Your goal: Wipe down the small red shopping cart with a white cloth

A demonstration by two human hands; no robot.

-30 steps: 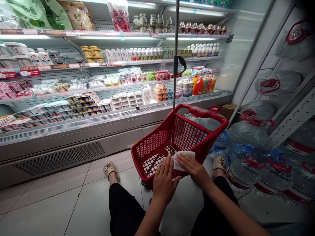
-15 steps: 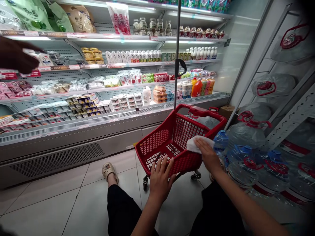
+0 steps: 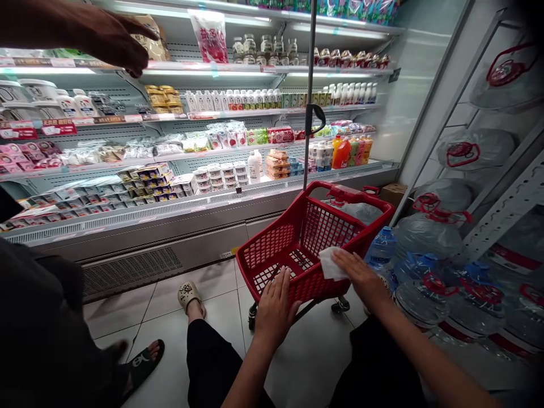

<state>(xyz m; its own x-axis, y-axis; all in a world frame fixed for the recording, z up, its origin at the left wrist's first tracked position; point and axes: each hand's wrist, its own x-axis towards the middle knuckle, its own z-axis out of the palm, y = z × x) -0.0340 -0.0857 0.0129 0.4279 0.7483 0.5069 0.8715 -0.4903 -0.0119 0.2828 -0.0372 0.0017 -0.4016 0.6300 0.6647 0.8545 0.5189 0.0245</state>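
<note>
Red mesh basket (image 3: pixel 297 255) upright — white cloth (image 3: pixel 329 265) on rim.

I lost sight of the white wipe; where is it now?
In the head view, the white wipe is right of centre, pressed under the right hand against the red basket rim's right side, beside the water jugs.

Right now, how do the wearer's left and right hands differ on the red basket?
The left hand is bare and rests flat on the near wall of the red basket, fingers spread. The right hand presses a white cloth against the basket's right rim, further from the body than the left hand. Both lie palm down on the basket.
</note>
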